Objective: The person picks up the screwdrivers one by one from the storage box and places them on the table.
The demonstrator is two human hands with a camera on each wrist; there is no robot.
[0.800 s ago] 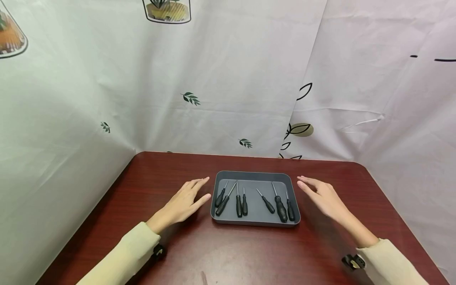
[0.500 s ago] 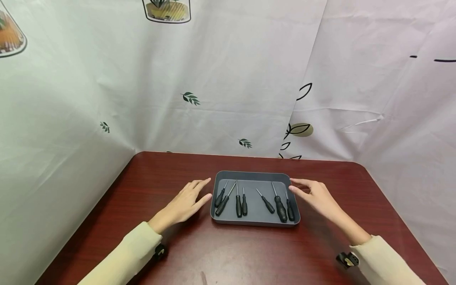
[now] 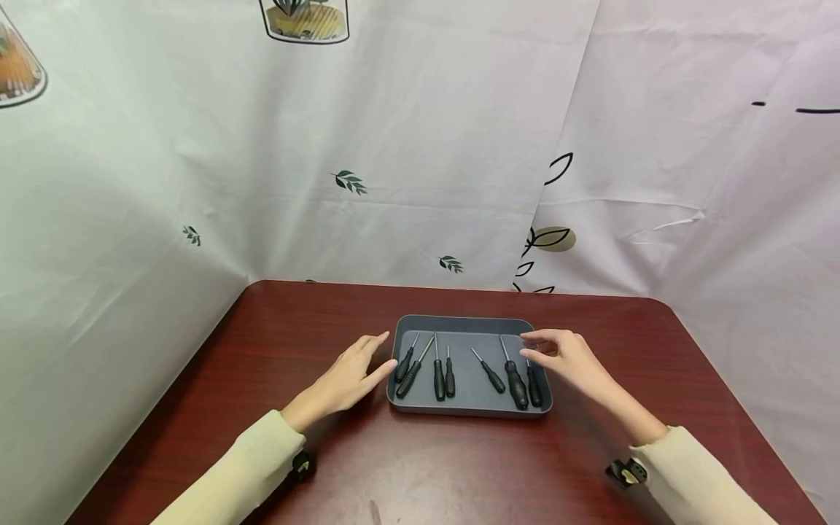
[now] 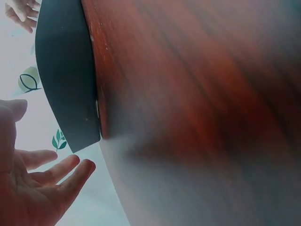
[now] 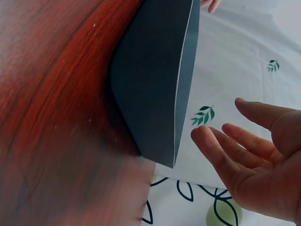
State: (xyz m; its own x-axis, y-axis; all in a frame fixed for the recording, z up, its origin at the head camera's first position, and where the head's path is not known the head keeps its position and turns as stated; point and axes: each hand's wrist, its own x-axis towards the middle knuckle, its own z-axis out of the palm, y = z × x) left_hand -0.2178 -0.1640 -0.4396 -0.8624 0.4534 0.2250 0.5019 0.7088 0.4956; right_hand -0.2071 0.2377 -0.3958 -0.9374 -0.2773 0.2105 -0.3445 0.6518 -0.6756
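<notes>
Grey tray (image 3: 474, 398): right hand (image 3: 569, 359) has moved partly over it.

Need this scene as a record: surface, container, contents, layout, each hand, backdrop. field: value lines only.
surface: reddish-brown wood-grain table
container: shallow grey rectangular tray, on the table
contents: seven screwdrivers with black handles and metal shafts
layout: four in the tray's left half, three in its right
left hand: hand at the tray's left rim, holding nothing; contact unclear
right hand: hand above the tray's right edge, fingers slightly bent, holding nothing
backdrop: white cloth with printed leaves
</notes>
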